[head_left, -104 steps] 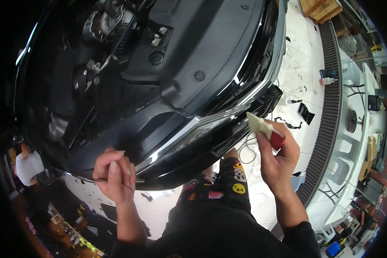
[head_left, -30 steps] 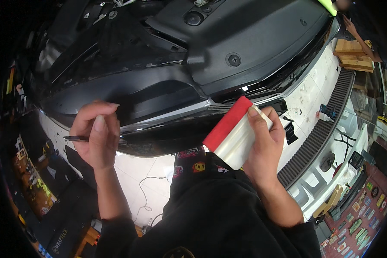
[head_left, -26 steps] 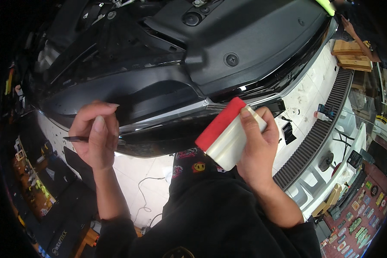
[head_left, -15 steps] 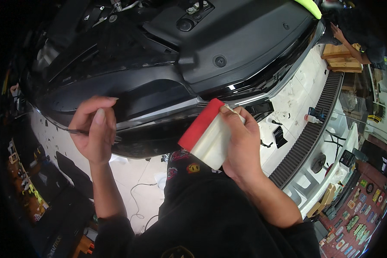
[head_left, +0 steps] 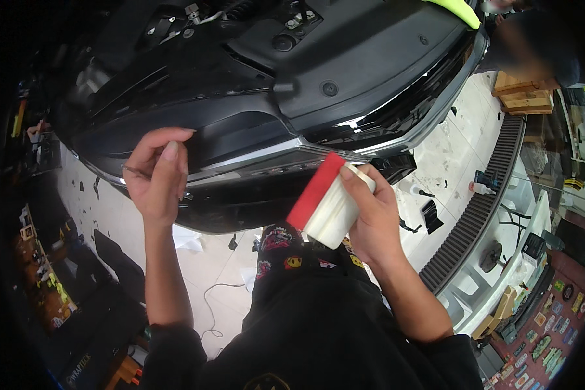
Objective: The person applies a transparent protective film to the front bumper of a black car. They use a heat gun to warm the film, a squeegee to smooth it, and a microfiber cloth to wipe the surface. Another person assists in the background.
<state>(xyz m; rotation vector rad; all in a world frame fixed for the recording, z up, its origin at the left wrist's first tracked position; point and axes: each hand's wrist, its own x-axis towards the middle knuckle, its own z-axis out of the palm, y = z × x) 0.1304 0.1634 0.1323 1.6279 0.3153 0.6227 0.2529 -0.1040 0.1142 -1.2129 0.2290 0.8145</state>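
Observation:
My right hand (head_left: 374,218) grips a white squeegee (head_left: 335,218) with a red edge strip (head_left: 315,192), thumb on top. The squeegee is tilted up in front of the car's dark front end and apart from it. My left hand (head_left: 159,172) is raised with curled fingers, holding a thin metal tool (head_left: 136,171); its ends peek out on both sides of the hand, and its kind cannot be made out. Behind both hands is the car's black headlight area (head_left: 234,133), with a silver trim line (head_left: 253,159) along it.
Dark film scraps (head_left: 430,216) and a cable (head_left: 208,309) lie on the light tiled floor. A long ribbed dark strip (head_left: 478,214) borders a white bumper-like part (head_left: 494,270) at right. Another person (head_left: 533,49) stands at upper right near wooden boxes (head_left: 525,97).
Both hands have shifted a little rightward in the picture, and the squeegee has turned slightly more upright. The person at upper right has moved an arm. Both grips stay the same.

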